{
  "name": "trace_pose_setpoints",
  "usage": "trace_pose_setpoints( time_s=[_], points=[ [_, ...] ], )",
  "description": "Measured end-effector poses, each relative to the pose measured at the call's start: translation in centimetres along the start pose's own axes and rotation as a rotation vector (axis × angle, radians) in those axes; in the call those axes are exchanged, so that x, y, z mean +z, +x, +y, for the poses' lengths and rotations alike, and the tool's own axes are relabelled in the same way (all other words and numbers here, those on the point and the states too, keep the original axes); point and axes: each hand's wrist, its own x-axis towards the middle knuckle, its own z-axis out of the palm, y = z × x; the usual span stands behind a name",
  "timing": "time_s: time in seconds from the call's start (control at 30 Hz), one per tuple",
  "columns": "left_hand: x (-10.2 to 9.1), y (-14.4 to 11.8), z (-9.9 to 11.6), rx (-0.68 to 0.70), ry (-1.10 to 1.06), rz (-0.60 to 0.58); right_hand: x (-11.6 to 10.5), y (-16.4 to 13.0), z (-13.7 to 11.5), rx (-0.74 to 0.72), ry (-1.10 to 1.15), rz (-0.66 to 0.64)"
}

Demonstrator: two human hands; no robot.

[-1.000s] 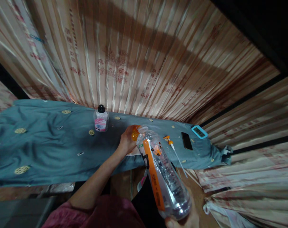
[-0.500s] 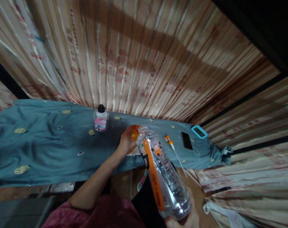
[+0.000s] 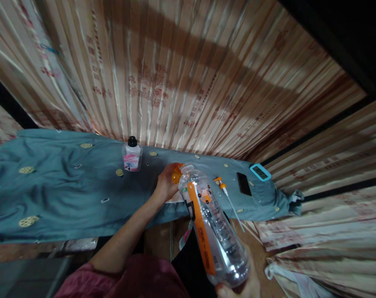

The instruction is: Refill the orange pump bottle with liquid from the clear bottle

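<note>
My left hand (image 3: 167, 182) is closed round an orange, see-through bottle (image 3: 177, 174), most of which is hidden. A whitish patch shows under that hand, but I cannot tell whether it belongs to the bottle. My right hand (image 3: 240, 285), partly cut off by the lower edge, grips the base of a large clear plastic bottle (image 3: 211, 223) with an orange label. The clear bottle is tilted, its open mouth up and to the left, close against the orange bottle's top. To the right a pump dispenser (image 3: 224, 191) with an orange head and a long tube lies on the cloth.
A blue-green patterned cloth (image 3: 66, 186) covers the narrow table. A clear bottle (image 3: 132, 155) with a black cap and pink label stands left of my hands. Further right lie a dark phone (image 3: 244, 183) and a blue-framed digital timer (image 3: 260, 172). Pleated curtains (image 3: 163, 82) hang behind.
</note>
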Motion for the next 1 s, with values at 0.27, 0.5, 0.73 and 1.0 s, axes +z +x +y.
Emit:
trace_pose_setpoints(
  time_s=[0.27, 0.5, 0.73, 1.0],
  points=[
    [-0.1, 0.0, 0.2, -0.004, -0.007, 0.007, 0.0, 0.1, -0.2, -0.003, -0.024, -0.014],
    [0.1, 0.0, 0.0, 0.004, -0.019, 0.010, -0.2, 0.3, -0.3, -0.014, -0.041, -0.014],
    [-0.2, 0.0, 0.3, -0.007, -0.023, -0.002, 0.8, -0.2, -0.3, -0.008, -0.003, -0.028],
    [-0.9, 0.1, 0.7, -0.015, -0.008, -0.093, 0.9, -0.5, 0.4, 0.014, -0.022, 0.054]
  ],
)
